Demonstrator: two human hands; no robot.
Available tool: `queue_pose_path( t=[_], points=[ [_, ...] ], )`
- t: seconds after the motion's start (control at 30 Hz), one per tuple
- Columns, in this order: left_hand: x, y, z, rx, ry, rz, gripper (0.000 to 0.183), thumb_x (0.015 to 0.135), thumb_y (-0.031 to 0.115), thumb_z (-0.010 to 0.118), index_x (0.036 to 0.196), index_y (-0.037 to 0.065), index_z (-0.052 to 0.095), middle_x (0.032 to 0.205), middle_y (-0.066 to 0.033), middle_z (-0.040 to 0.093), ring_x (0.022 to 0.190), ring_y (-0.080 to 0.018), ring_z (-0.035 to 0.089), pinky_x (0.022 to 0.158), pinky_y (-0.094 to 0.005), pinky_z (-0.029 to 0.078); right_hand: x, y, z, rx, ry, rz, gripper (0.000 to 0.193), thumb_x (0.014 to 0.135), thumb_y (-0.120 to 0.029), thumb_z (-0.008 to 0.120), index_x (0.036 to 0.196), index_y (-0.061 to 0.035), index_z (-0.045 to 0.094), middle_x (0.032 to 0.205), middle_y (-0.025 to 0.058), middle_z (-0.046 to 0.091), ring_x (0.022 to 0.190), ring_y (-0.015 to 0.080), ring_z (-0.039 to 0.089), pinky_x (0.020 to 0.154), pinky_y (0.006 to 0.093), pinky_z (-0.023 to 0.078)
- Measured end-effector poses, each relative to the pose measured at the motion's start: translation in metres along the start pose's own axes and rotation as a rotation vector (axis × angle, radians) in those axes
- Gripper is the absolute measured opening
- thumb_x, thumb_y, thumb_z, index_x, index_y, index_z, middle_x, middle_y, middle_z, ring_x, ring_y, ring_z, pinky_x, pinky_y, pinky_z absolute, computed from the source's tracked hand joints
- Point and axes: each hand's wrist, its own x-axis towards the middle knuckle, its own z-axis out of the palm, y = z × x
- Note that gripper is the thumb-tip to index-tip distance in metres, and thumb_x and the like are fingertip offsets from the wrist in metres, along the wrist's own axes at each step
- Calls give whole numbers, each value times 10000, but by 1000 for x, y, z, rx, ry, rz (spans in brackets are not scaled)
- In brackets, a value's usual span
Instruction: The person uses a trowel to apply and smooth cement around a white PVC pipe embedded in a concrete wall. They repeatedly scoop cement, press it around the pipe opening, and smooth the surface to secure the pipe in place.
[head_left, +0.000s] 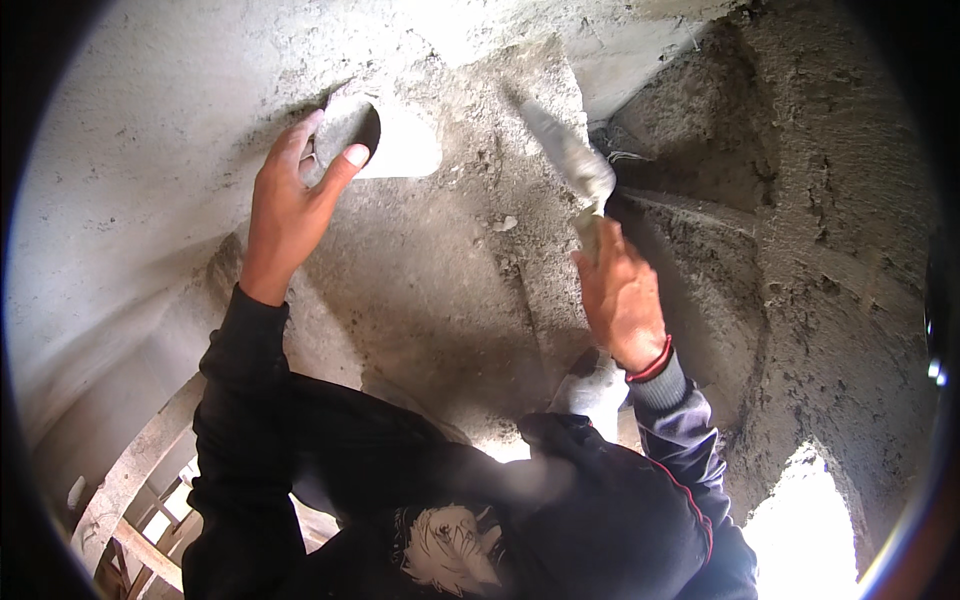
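Observation:
My left hand point(290, 200) is closed round a short, pale grey round piece like a pipe stub point(345, 122), thumb on its near rim. Its dark open end faces right, and I cannot tell whether it is fixed to the wall behind. With my right hand point(622, 290) I grip a trowel point(572, 155) by its handle. The trowel's smeared blade points up and to the left, over rough grey concrete point(500, 130), and looks blurred by motion. Whether the blade touches the concrete cannot be made out.
A smooth plastered wall point(140, 150) curves along the left. Rough stepped concrete point(690, 110) and a coarse wall point(830, 230) stand on the right. A small pale lump point(505, 223) lies on the concrete ahead. Wooden bars point(150, 555) show at the lower left. One light-coloured shoe point(595, 390) is below my right hand.

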Motion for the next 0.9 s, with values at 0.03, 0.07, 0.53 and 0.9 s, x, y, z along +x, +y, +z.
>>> queue_pose_path(
  t=[0.03, 0.07, 0.53, 0.9],
  points=[
    [-1, 0, 1, -5, -3, 0, 858, 952, 520, 720, 1457, -138, 499, 1446, -354, 539, 1341, -405, 581, 1104, -457, 498, 4, 2, -2, -87, 44, 50, 384, 1008, -154, 620, 1336, 23, 531, 1014, 297, 688, 914, 486, 689, 740, 521, 559],
    [-3, 1, -3, -2, -3, -4, 858, 952, 519, 721, 1458, -138, 498, 1444, -355, 539, 1341, -407, 581, 1106, -458, 497, 2, 1, -3, -62, 7, 63, 389, 1007, -156, 623, 1339, 21, 528, 1025, 297, 688, 908, 478, 689, 736, 521, 558],
    [1, 0, 1, -17, 7, 27, 848, 932, 506, 750, 1419, -152, 528, 1396, -323, 586, 1287, -387, 607, 1087, -440, 486, 9, -3, -8, -319, -45, -24, 359, 993, -168, 622, 1309, -17, 543, 1012, 225, 710, 872, 410, 731, 722, 495, 585],
    [8, 2, -3, 48, 18, 70, 738, 948, 511, 733, 1266, -145, 621, 1150, -313, 710, 1102, -397, 705, 992, -448, 540, 14, -40, 38, 938, -373, 473, 316, 1040, -214, 664, 1173, 2, 475, 831, 92, 585, 622, 183, 640, 539, 350, 533]
  ],
)
